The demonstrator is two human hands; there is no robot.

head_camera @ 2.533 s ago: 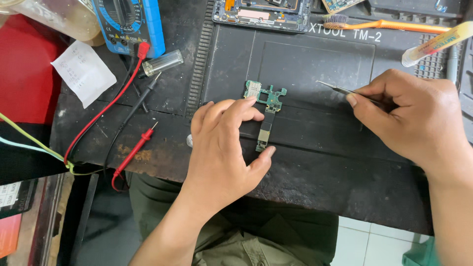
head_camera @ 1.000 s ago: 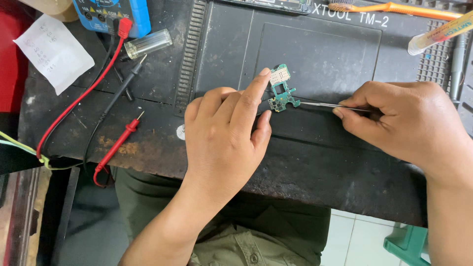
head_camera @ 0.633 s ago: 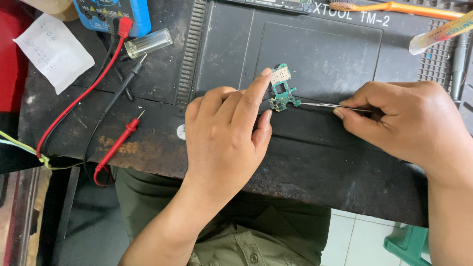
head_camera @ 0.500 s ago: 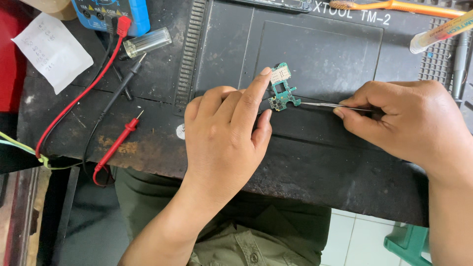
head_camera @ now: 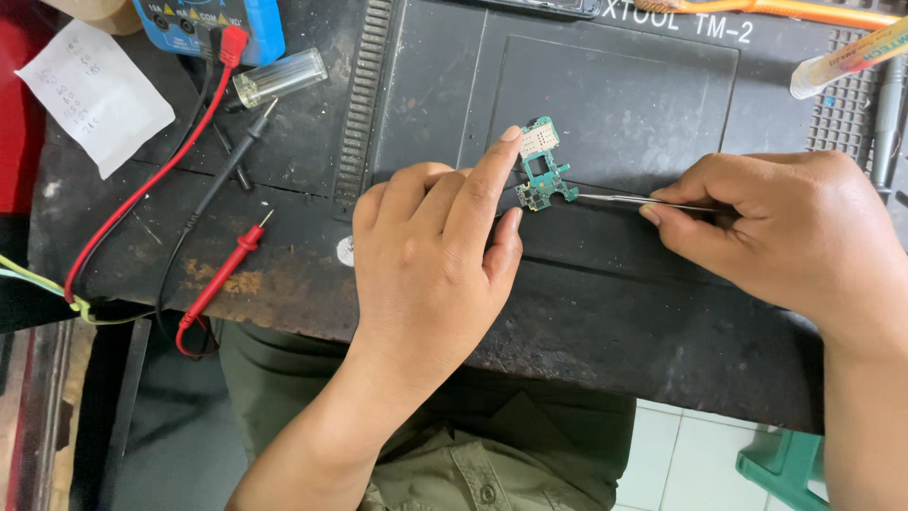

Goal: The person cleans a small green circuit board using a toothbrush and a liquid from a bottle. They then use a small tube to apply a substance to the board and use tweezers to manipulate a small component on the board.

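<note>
Dark work mat [head_camera: 615, 104] on a worn black bench [head_camera: 284, 274], tiled floor below. One green circuit board [head_camera: 539, 170] mid-mat, left hand [head_camera: 426, 265] pinching it; right hand [head_camera: 785, 232] gripping one pair of tweezers [head_camera: 615, 199], tip touching it. Two probes [head_camera: 227, 265].

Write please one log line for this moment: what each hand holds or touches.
left hand: steadies green circuit board on dark mat | right hand: holds metal tweezers, tip at board edge

A worn dark workbench [head_camera: 284, 293] is shown in daylight. White floor tiles [head_camera: 695, 464] are seen below its edge.
</note>
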